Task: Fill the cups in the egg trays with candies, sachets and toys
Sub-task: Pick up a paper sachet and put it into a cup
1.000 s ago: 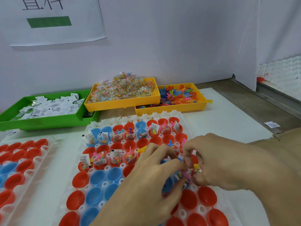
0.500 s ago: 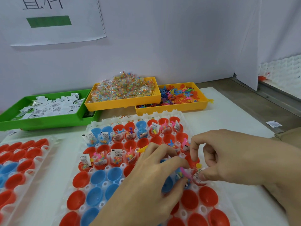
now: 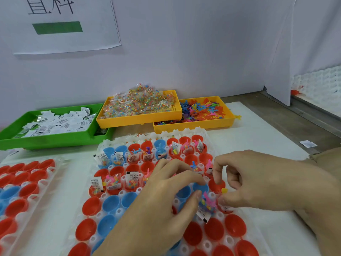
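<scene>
Glossy plastic cups point(image 3: 91, 206); translucent plastic egg tray point(image 3: 186, 131); paper sachets point(image 3: 55, 124).

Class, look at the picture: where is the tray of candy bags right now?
The candy tray sits at the back of the table by the wall, between the green sachet tray on its left and the toy tray on its right.

The paper sign point(image 3: 60, 23) on the wall shows two large black characters, "直科", cut at the top. The print on the sachets point(image 3: 55, 124) is too small to read.
</scene>
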